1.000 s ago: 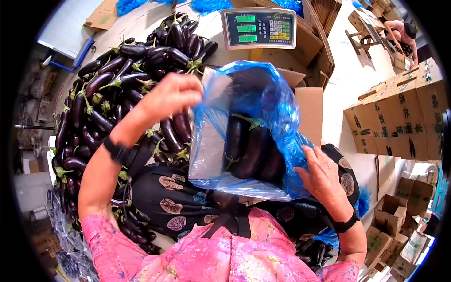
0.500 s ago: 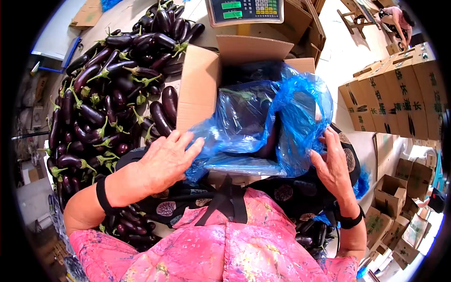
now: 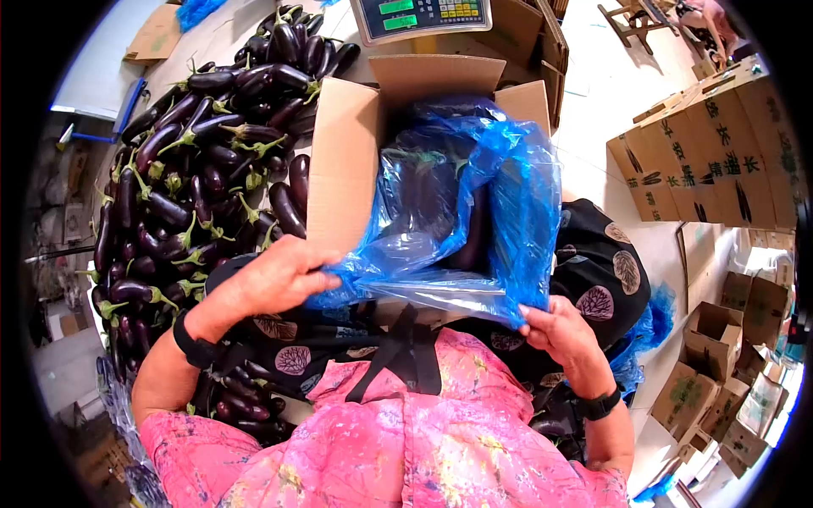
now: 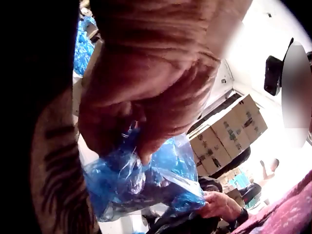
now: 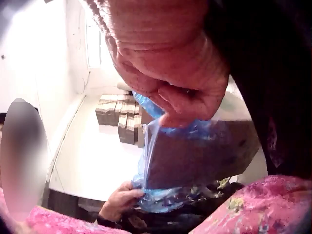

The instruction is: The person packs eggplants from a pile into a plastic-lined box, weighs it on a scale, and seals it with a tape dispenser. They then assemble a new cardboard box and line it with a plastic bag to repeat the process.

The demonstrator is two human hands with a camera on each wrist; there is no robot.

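An open cardboard box [image 3: 343,161] stands before the person, lined with a blue plastic bag [image 3: 525,195]. Dark eggplants [image 3: 472,233] lie inside, partly seen through the plastic. At the box's near left corner the left hand [image 3: 284,275] pinches the bag's edge; in the left wrist view, that hand [image 4: 146,87] has bunched plastic [image 4: 141,180] between thumb and fingers. The right hand [image 3: 561,332] pinches the bag at the near right corner. In the right wrist view, the right hand [image 5: 175,78] grips the film beside the box wall [image 5: 195,156]. The plastic stretches between both hands.
A large pile of eggplants [image 3: 195,169] lies left of the box. Beyond the box is a scale [image 3: 421,19]. Stacked cartons [image 3: 703,157] stand at the right, with empty boxes [image 3: 711,339] below them. Another person bends over at the far right.
The left hand went from the bag's upper left to the near left corner, uncovering the box flaps. The right hand moved down to the near right corner and now pinches the bag.
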